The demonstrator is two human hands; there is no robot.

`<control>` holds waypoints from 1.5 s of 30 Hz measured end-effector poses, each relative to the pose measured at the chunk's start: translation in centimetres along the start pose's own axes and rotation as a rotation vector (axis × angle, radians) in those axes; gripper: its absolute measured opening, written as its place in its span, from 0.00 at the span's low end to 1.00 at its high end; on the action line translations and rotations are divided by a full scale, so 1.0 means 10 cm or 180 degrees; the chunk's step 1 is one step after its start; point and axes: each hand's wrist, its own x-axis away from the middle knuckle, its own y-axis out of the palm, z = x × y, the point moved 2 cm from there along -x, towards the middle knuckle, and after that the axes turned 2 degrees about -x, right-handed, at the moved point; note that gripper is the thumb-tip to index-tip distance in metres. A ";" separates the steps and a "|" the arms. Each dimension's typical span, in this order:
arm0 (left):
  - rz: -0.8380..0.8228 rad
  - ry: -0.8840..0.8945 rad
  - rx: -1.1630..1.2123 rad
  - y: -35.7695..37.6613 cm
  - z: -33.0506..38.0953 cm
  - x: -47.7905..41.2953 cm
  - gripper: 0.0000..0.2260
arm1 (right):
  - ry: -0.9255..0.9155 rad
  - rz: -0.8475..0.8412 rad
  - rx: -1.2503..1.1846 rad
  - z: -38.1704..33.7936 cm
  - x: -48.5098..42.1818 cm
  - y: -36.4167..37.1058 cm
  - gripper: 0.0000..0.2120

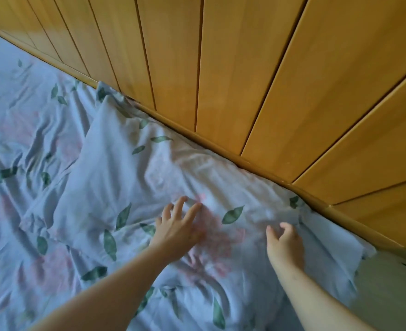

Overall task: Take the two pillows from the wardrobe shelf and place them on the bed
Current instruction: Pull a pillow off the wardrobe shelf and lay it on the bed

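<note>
Against the wooden panelling point(221, 68), left hand point(175, 225) splayed wide, right hand point(285, 242) curled, seemingly empty, 1 unheld pillow point(116, 168) could slide off the bed point(18, 103).

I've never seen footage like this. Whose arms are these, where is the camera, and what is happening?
There is no machine here. A person wears a camera on the head, and it looks down at their own bare arms. The left hand, fingers spread, is on or just above a pillow lying on the bed. Pillow and sheet share a blue leafy print. The right hand, fingers loosely curled, is at the pillow's edge. Whether it pinches the cloth is unclear. Wooden panels stand behind.
</note>
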 end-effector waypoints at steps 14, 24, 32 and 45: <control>-0.0055 -0.0561 0.0560 0.11 0.07 -0.23 0.26 | 0.1824 -0.1722 -0.2836 0.08 -0.21 0.01 0.27; 0.0652 -0.0959 0.1358 0.10 0.14 -0.09 0.24 | 0.0738 -0.1218 -0.3298 -0.30 -0.01 -0.22 0.16; 0.0221 -0.0599 0.0664 0.32 0.65 0.07 0.34 | 0.0515 -0.0061 -0.2283 0.48 -0.33 -0.88 0.11; 0.1358 -0.2449 0.1854 0.56 0.33 0.45 0.17 | 0.1365 -0.0892 -0.1966 1.12 0.02 -0.02 0.19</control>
